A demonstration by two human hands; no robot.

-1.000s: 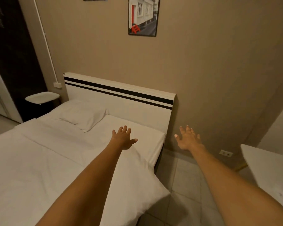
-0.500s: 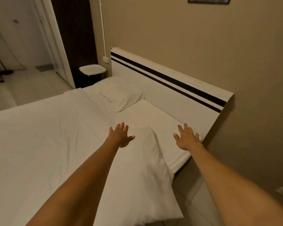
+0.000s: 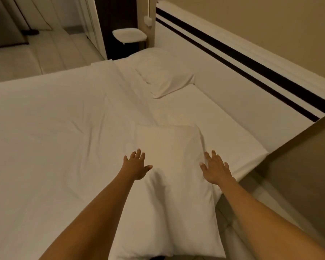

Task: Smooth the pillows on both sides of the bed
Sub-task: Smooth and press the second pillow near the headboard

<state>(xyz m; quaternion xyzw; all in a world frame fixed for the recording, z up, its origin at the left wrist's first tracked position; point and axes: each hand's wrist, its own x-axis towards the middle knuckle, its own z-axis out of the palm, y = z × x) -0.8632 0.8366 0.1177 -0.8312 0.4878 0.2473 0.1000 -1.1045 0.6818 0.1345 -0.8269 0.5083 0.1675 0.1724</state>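
Note:
A white pillow (image 3: 174, 184) lies on the near side of the bed, lengthwise toward me, its lower end hanging over the bed's edge. My left hand (image 3: 136, 166) is spread flat over its left edge, fingers apart. My right hand (image 3: 217, 168) is spread over its right edge, fingers apart too. Neither hand grips anything. A second white pillow (image 3: 163, 75) rests at the far side of the bed, against the headboard (image 3: 233, 59).
The bed (image 3: 54, 128) carries a white cover with light creases. A small white side table (image 3: 129, 34) stands past the far pillow beside a dark doorway. Tiled floor (image 3: 242, 231) runs along the bed's right side, with the beige wall (image 3: 308, 166) close by.
My view has swung left and down over the bed. Both hands have come down onto the near pillow; the right hand moved from beside the bed to the pillow's right edge.

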